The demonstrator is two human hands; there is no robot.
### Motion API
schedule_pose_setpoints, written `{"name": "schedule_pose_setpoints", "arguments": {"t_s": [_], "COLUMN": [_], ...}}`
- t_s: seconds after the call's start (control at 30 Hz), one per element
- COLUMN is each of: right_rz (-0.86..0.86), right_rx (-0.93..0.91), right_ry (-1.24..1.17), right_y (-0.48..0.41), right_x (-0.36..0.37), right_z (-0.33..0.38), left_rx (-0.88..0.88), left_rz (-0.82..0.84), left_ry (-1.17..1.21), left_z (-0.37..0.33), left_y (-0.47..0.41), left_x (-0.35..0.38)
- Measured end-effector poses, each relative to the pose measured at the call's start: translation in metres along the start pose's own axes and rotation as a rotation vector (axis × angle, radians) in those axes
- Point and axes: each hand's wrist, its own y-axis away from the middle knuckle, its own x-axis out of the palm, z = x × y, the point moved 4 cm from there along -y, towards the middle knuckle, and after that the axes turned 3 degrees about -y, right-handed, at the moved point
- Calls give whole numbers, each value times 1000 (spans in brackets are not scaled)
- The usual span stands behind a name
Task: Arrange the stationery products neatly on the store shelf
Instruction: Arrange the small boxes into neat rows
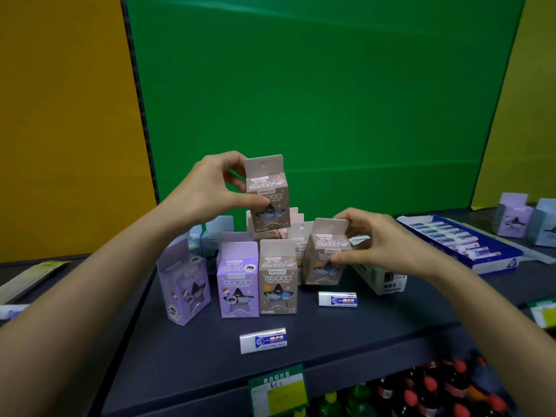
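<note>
2 hands are busy, and each one has a box. My left hand (210,188) is curled round a small brown cardboard box with a star-shaped window (267,194). My thumb is on its front and my fingers are behind its top flap. I hold this box up high and straight, in front of some pale pink boxes (290,216) at the back.

My right hand (373,239) pinches another brown star box (323,254) near its top, thumb in front and fingers behind. This one leans a little, low down by the dark grey shelf (391,320). I cannot tell if its bottom touches the shelf.

1 more brown box (278,281) stands on the shelf just left of the leaning one. Right beside it stands a purple box (237,281), and then a purple box turned a bit sideways (183,284). Light blue boxes (216,233) stand behind them.

2 white erasers with blue labels lie flat on the shelf. 1 eraser (263,340) is near the front edge, and the other eraser (337,298) is just below my right hand. A long blue tray of erasers (463,239) lies far to the right. A green wall (316,85) is behind it all. Bottles with red caps (436,386) sit under the shelf.
</note>
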Motion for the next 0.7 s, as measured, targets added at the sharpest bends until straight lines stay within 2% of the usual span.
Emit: {"name": "schedule_pose_setpoints", "arguments": {"t_s": [0.4, 0.7], "right_rz": [181, 198], "right_rx": [-44, -64], "right_ry": [4, 18], "right_y": [-18, -22], "right_x": [14, 13], "right_z": [-18, -23], "left_rx": [-93, -133], "left_rz": [66, 203], "left_ry": [-56, -78], "left_z": [11, 27], "left_y": [-9, -9], "left_x": [18, 33]}}
